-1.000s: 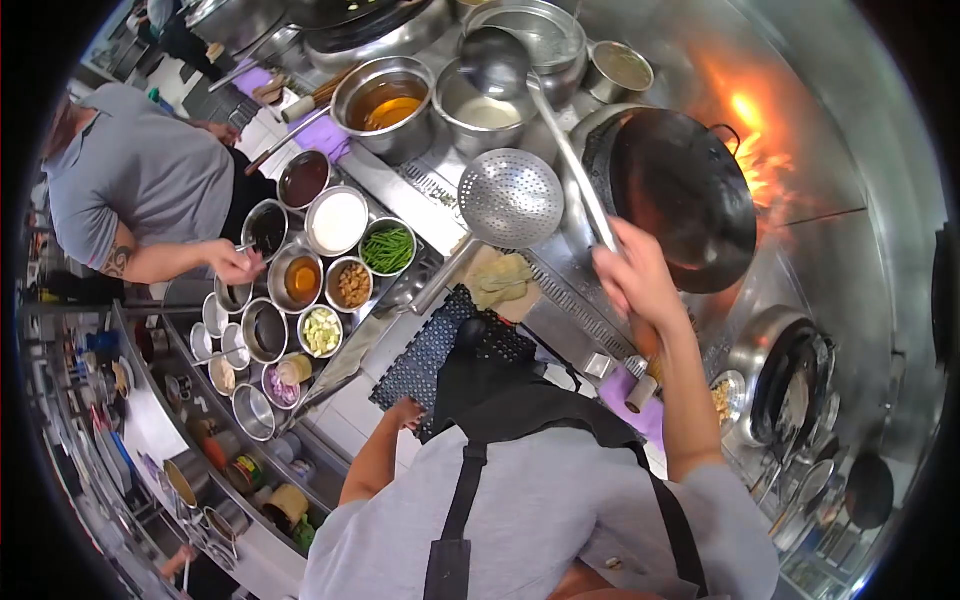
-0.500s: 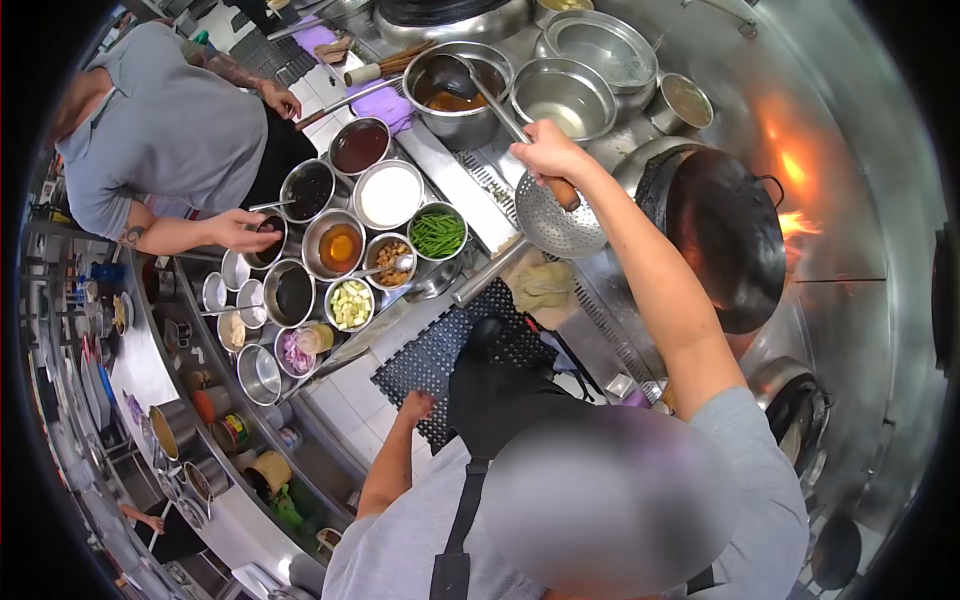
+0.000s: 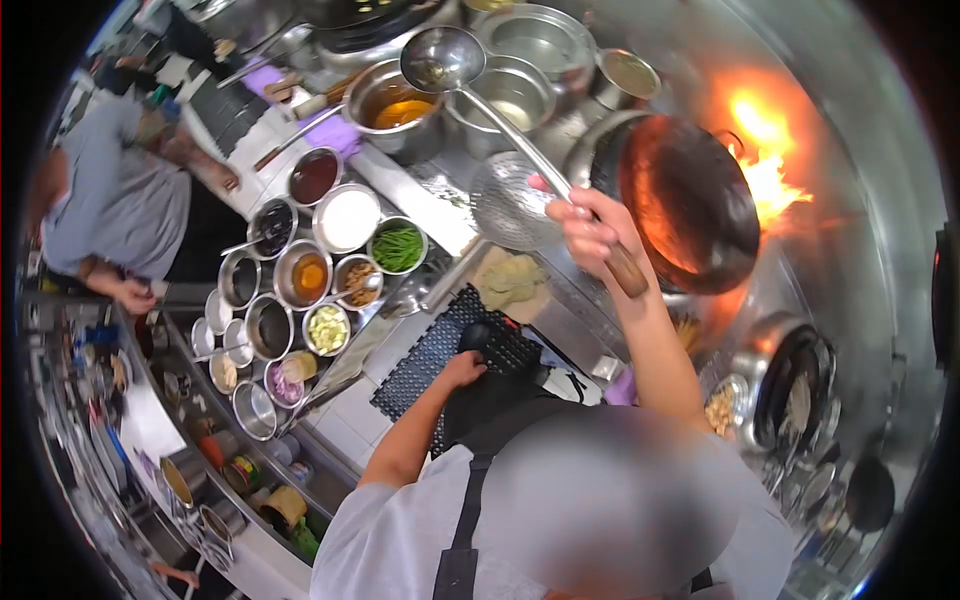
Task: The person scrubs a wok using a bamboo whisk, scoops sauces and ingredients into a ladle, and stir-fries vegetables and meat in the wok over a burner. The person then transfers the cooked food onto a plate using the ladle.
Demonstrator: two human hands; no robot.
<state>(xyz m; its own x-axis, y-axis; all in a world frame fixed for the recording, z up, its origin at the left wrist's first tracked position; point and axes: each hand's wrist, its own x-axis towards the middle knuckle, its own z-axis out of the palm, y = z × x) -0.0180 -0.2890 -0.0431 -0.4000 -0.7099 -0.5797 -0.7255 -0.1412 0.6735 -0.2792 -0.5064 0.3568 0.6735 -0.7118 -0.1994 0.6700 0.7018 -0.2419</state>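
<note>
My right hand [image 3: 590, 235] is closed around the long shaft of a steel ladle [image 3: 510, 130], above its wooden handle end. The ladle's bowl [image 3: 443, 62] is raised over the pots, with a little liquid visible in it. Below lies a round perforated strainer [image 3: 515, 200]. To the right of this hand, a dark wok [image 3: 690, 205] sits tilted on the stove, with tall flames [image 3: 765, 150] at its far side. My left hand [image 3: 463, 370] hangs low by my apron over the black rubber mat, fingers loosely bent and nothing visible in them.
A pot of amber liquid [image 3: 395, 110] and a pot of clear liquid [image 3: 515, 95] stand at the back. Left are several metal bowls, including green beans [image 3: 398, 248], white liquid [image 3: 347, 217] and diced pale vegetable [image 3: 327, 330]. A co-worker [image 3: 120, 200] stands beyond them. A folded cloth [image 3: 510, 280] lies on the counter.
The ladle has come up out of the amber pot, and my right hand has moved nearer the wok. My left hand shifted right and up. Flames grew. The co-worker's hand let go of a small bowl.
</note>
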